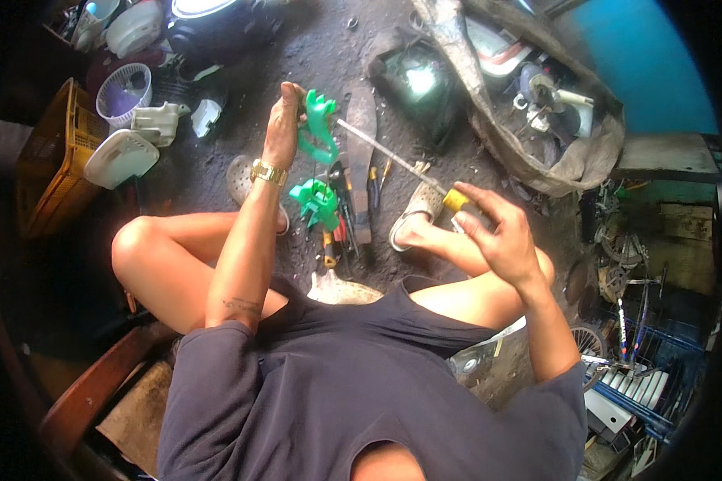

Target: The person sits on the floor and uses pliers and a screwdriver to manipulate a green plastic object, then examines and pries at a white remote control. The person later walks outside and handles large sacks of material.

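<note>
Here, the left hand (281, 132) holds a green plastic part (321, 122) — far and left of centre — while the right hand (499, 239) clasps a yellow-handled screwdriver (417, 171) whose shaft points far and left toward it; whether the tip touches is hard to tell. Another green piece (315, 204) lies nearer, beside hand tools (374, 192) on the floor (297, 263).

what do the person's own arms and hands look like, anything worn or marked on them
Both hands are ungloved. Beyond the left hand sit a gold-coloured watch and, nearer the elbow, a small dark tattoo. The right hand shows no wristwear. Dark grey short sleeves cover the upper arms.
</note>
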Action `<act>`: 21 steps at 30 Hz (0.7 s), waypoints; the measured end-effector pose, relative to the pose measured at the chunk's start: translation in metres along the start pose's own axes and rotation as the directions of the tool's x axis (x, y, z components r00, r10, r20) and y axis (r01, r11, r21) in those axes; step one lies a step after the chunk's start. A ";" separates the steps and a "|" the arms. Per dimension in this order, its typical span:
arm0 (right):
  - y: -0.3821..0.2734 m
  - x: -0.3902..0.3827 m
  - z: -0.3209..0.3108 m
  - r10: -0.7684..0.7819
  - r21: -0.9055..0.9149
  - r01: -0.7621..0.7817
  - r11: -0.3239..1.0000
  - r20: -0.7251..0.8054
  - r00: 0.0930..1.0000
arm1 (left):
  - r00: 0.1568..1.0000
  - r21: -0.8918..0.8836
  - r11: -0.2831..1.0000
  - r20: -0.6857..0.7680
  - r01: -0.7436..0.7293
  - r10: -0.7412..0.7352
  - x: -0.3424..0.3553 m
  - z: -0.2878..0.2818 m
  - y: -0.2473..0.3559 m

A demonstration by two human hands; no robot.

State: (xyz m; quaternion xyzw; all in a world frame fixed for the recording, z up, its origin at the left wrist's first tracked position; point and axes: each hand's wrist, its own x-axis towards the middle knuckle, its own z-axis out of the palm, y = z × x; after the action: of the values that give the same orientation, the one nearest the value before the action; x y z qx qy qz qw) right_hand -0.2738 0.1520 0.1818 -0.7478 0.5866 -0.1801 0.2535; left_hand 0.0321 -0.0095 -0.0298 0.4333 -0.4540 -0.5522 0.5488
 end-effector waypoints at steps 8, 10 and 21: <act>0.117 0.008 0.113 0.519 0.844 -0.359 0.399 0.115 0.847 | 0.924 0.102 0.972 -0.304 -0.212 0.234 -0.003 -0.048 0.045; 0.151 0.009 0.171 0.459 0.838 -0.518 0.171 0.397 0.795 | 0.941 0.051 0.998 -0.333 -0.035 0.051 -0.011 -0.043 0.069; 0.122 0.028 0.377 0.799 -0.135 -0.795 0.592 0.233 0.555 | 0.986 0.074 0.991 -0.138 0.109 -0.098 -0.030 -0.016 0.059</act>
State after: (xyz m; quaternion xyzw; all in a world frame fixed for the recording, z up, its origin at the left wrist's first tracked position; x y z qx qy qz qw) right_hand -0.1494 0.1661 -0.1954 -0.4205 0.8219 0.0615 0.3794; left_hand 0.0613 0.0205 0.0237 0.5142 -0.4150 -0.5308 0.5306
